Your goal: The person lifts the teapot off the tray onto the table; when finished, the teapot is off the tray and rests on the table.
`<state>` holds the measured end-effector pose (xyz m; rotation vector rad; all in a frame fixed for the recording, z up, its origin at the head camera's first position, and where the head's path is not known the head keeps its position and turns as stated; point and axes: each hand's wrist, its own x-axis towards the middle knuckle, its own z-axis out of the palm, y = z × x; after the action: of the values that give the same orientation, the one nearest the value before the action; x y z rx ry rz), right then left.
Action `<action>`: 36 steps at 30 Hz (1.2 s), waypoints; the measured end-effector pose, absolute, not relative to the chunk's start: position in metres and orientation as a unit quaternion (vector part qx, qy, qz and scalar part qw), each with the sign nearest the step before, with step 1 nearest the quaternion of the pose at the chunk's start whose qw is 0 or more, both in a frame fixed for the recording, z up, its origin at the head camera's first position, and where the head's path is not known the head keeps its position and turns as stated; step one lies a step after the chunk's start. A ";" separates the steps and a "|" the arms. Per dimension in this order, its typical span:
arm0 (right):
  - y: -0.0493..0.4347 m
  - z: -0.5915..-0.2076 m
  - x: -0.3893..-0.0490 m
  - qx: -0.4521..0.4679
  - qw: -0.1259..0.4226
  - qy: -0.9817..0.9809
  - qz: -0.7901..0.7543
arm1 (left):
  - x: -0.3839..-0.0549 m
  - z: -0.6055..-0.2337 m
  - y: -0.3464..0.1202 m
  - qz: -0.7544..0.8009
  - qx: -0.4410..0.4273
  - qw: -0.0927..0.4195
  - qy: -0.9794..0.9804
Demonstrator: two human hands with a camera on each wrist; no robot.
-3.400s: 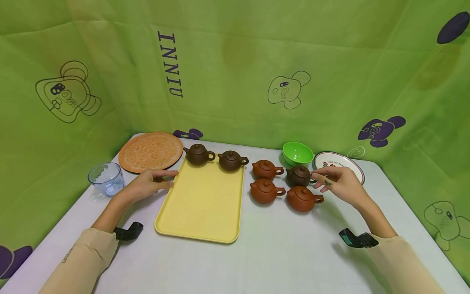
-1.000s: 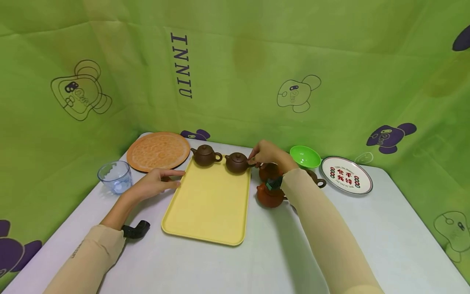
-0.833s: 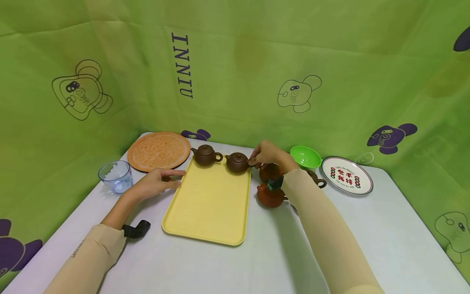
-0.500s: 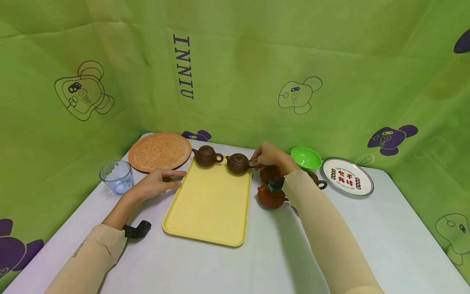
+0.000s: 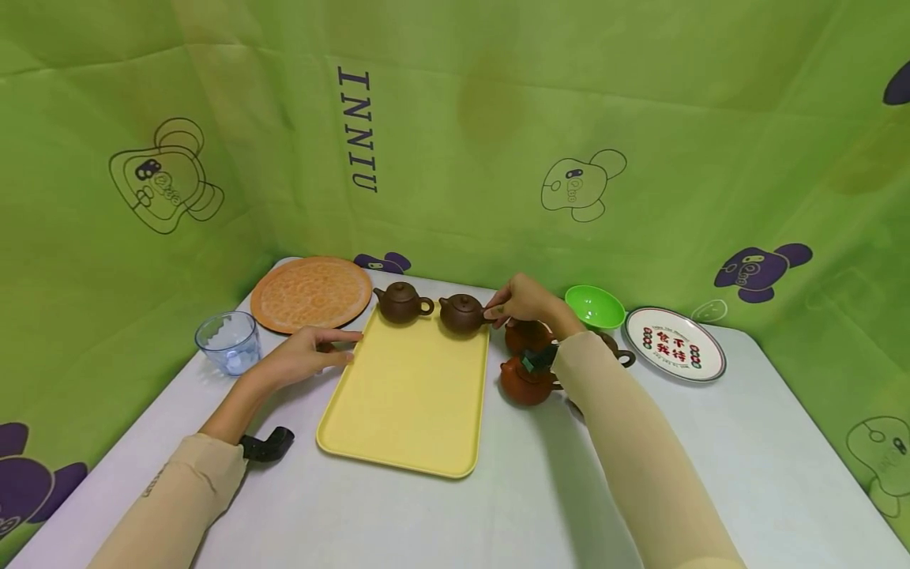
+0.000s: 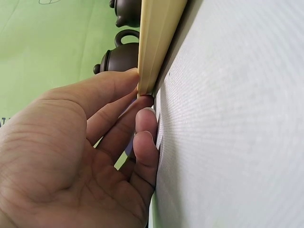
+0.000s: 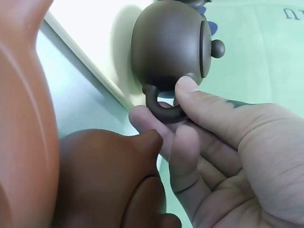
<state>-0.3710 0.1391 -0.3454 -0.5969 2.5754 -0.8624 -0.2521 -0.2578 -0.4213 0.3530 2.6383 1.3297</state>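
Note:
A yellow tray (image 5: 405, 395) lies on the white table, bearing two dark brown teapots at its far end. My left hand (image 5: 298, 357) pinches the tray's left edge; in the left wrist view the thumb is at the rim and fingertips tuck beneath it. My right hand (image 5: 529, 300) pinches the handle of the right-hand brown teapot (image 5: 460, 314), thumb on top, as the right wrist view shows. That teapot stands upright beside the other brown teapot (image 5: 401, 303). Under my right forearm are reddish-brown teapots (image 5: 526, 383) and another dark teapot (image 5: 626, 358), partly hidden by the sleeve.
A blue glass bowl (image 5: 231, 344) and a round orange-patterned board (image 5: 313, 294) sit on the left. At the back right are a green bowl (image 5: 596, 307) and a white plate (image 5: 674, 344) with red characters. Green cloth (image 5: 462, 158) hangs behind the table.
Since 3.4 s ago my right hand has moved left from the dark teapot beside the reddish ones to the teapot on the tray. Over the last second both hands have stayed put.

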 end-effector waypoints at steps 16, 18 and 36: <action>0.161 -0.329 -0.364 -0.239 0.159 0.901 -0.325 | -0.251 -0.420 -0.256 0.451 0.121 0.087 0.880; 0.164 -0.325 -0.360 -0.237 0.159 0.903 -0.322 | -0.250 -0.420 -0.257 0.448 0.122 0.087 0.881; 0.196 -0.306 -0.303 -0.226 0.128 0.908 -0.328 | -0.250 -0.418 -0.256 0.450 0.122 0.085 0.881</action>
<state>-0.3030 0.1956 -0.3058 -0.6573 2.6429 -0.9539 -0.2503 -0.2558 -0.4183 0.3646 2.6259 1.3416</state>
